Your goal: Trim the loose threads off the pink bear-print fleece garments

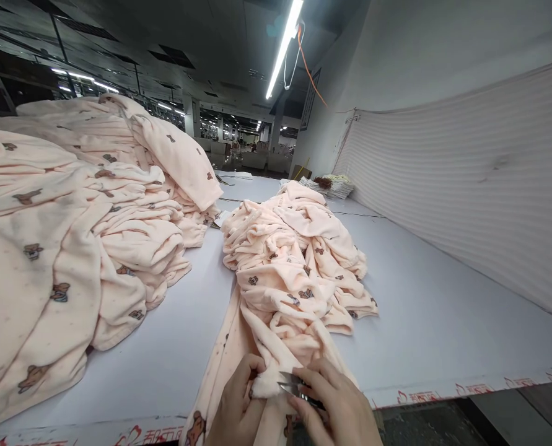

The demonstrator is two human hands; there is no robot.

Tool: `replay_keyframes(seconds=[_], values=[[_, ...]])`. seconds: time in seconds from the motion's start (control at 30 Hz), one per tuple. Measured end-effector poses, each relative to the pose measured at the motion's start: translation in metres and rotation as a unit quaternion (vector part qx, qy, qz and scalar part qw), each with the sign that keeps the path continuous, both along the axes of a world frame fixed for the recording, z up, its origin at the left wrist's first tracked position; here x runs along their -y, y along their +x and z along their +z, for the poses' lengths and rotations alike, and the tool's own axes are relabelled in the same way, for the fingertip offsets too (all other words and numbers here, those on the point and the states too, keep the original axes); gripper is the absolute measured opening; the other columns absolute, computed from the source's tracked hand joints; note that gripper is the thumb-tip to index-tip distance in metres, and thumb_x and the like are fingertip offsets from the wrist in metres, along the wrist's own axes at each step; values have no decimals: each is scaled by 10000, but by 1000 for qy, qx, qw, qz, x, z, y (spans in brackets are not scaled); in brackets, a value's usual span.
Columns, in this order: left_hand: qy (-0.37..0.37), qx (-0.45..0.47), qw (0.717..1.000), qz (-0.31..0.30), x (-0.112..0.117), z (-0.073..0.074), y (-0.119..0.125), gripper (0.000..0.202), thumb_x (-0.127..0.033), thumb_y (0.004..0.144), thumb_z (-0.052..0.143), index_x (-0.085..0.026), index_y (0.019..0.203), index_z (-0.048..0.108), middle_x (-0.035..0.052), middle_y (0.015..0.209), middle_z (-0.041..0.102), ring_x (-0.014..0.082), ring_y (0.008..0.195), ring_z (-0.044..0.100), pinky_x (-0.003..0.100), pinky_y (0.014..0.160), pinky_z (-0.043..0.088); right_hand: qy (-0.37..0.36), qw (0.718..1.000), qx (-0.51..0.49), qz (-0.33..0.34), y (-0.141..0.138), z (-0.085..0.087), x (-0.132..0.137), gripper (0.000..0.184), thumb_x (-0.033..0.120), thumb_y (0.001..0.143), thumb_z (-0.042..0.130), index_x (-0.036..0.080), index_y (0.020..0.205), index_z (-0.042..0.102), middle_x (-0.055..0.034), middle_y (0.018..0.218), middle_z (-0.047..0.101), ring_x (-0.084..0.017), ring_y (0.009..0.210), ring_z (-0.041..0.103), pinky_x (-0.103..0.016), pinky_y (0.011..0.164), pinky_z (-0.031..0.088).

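My left hand (237,406) pinches the edge of a peach fleece garment (261,347) with small brown bear prints, at the table's front edge. My right hand (338,406) is closed round a small pair of metal thread snips (290,384), whose blades touch the fabric edge beside my left fingers. The garment trails up from my hands into a crumpled heap of the same fleece pieces (298,260) in the middle of the white table (424,310).
A large stack of the same peach garments (71,235) fills the left side of the table. A striped fabric screen (480,173) lines the right side. Small folded items (331,184) lie at the far end. Tube lights (282,46) hang overhead.
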State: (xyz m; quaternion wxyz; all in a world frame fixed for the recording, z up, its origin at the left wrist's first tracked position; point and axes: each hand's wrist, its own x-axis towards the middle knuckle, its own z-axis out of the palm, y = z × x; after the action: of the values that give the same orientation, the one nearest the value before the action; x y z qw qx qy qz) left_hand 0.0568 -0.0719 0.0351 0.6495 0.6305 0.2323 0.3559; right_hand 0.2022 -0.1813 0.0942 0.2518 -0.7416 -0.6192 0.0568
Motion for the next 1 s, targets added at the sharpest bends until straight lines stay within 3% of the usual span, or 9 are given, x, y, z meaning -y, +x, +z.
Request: replay_keyframes(seconds=[0.1, 0.27, 0.4, 0.63, 0.8, 0.9, 1.0], values=[[-40, 12, 999, -12, 1, 1, 1, 95, -183, 769, 518, -222, 856, 515, -13, 790, 523, 154, 711, 478, 245, 643, 412, 22, 999, 46, -8, -1, -4, -1, 193, 280, 884, 544, 297, 1064, 612, -12, 917, 648, -203, 827, 650, -267, 668, 511], [-92, 34, 995, -17, 0, 1, 2, 130, -162, 753, 539, -223, 868, 529, -16, 806, 523, 158, 751, 502, 259, 692, 421, 30, 998, 42, -23, 4, -9, -1, 168, 279, 908, 513, 288, 1039, 617, -11, 895, 654, -182, 784, 657, -249, 647, 513], [-92, 30, 995, -24, 0, 0, 3, 178, -120, 722, 520, -224, 867, 525, -20, 811, 542, 151, 745, 489, 250, 680, 408, 36, 997, 60, 12, 6, -8, 2, 233, 292, 860, 596, 285, 1093, 607, -15, 926, 661, -182, 796, 664, -247, 666, 523], [-95, 41, 994, -26, -1, -2, 2, 149, -148, 748, 539, -225, 875, 534, -22, 813, 534, 142, 743, 473, 254, 697, 395, 21, 999, 45, -23, 5, -10, -1, 177, 308, 928, 486, 300, 1037, 625, -6, 906, 658, -185, 789, 662, -264, 644, 520], [-115, 47, 992, -35, -2, -1, 2, 168, -135, 729, 547, -230, 866, 532, -31, 797, 540, 134, 722, 474, 250, 689, 392, 27, 998, 47, 11, 6, -9, -1, 199, 301, 892, 555, 296, 1085, 602, -4, 924, 658, -181, 810, 664, -259, 664, 523], [-97, 29, 994, -34, -2, 2, 3, 142, -149, 746, 542, -224, 867, 547, -23, 800, 541, 140, 731, 491, 252, 696, 400, 48, 996, 75, 7, 5, -8, -2, 176, 280, 912, 514, 283, 1063, 604, -13, 887, 653, -188, 768, 653, -273, 636, 513], [-64, 9, 997, -49, -4, 8, 4, 159, -120, 739, 516, -215, 861, 551, -15, 803, 538, 151, 757, 508, 252, 696, 412, 71, 991, 112, 21, 2, -8, -4, 224, 280, 870, 578, 266, 1094, 589, -32, 931, 656, -203, 770, 648, -300, 649, 515]])
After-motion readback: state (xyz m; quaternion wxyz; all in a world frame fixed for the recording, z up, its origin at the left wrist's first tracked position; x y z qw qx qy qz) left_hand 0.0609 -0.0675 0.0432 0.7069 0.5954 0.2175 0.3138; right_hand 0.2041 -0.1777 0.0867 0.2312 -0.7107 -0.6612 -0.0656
